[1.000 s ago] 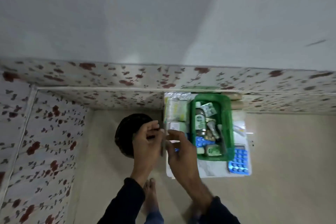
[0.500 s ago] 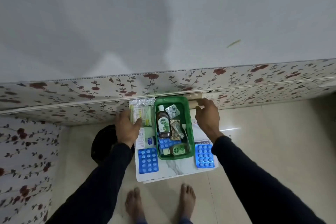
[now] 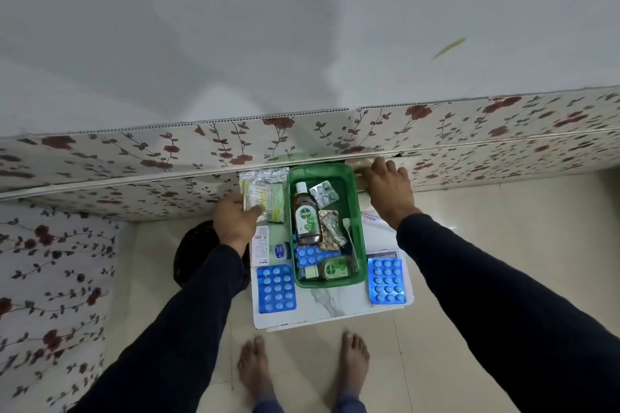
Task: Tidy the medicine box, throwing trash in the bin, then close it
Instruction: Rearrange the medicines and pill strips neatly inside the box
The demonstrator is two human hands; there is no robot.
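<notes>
Flanking the green box, two blue blister sheets; left hand fingers pinch a packet.

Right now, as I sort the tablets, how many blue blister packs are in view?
3. One blue blister pack lies on the table left of the green box, one on its right, one inside, partly covered. More may be hidden.

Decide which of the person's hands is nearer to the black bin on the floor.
Left. The left hand is just above the black bin, gripping a packet; the right hand is beyond the green box.
</notes>
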